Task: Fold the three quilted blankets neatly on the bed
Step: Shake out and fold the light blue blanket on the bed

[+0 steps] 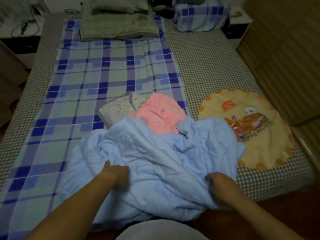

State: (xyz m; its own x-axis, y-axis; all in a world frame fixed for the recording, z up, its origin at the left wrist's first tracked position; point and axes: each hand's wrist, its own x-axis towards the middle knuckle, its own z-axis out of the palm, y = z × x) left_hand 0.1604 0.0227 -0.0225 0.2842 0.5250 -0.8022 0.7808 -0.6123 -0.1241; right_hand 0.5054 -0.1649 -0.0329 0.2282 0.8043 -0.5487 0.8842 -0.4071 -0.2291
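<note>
Looks like step one of three here: working on the big crumpled pale-blue quilted blanket [155,153], bunched in a heap at the near edge of the bed and hanging over it a bit. Nothing folded on it yet, just creases and lumps everywhere, soft and puffy, so probably floppy to handle. Next move, at a guess: find two corners, lift and shake it flat over the blue-and-green plaid sheet [107,66] before any actual fold. Worth minding that a far flap of the blue blanket sits on top of other stuff, so dragging could pull that along. Just beyond the blue blanket, partly under its far edge: a rumpled pink quilted blanket [159,110], also unfolded. Touching the pink one on its left, still beyond the blue blanket: a smaller cream floral-print quilted blanket [117,110], roughly doubled over but not tidy, so likely needs redoing. To the right of the blue blanket, tucked partly under it: a round yellow cushion cover with a cartoon print [251,132]. Left hand [117,174] curled, gripping a bunch of blue fabric near the front left. Right hand [220,182] likewise clutching a fold at the front right, fingers buried in cloth.
</note>
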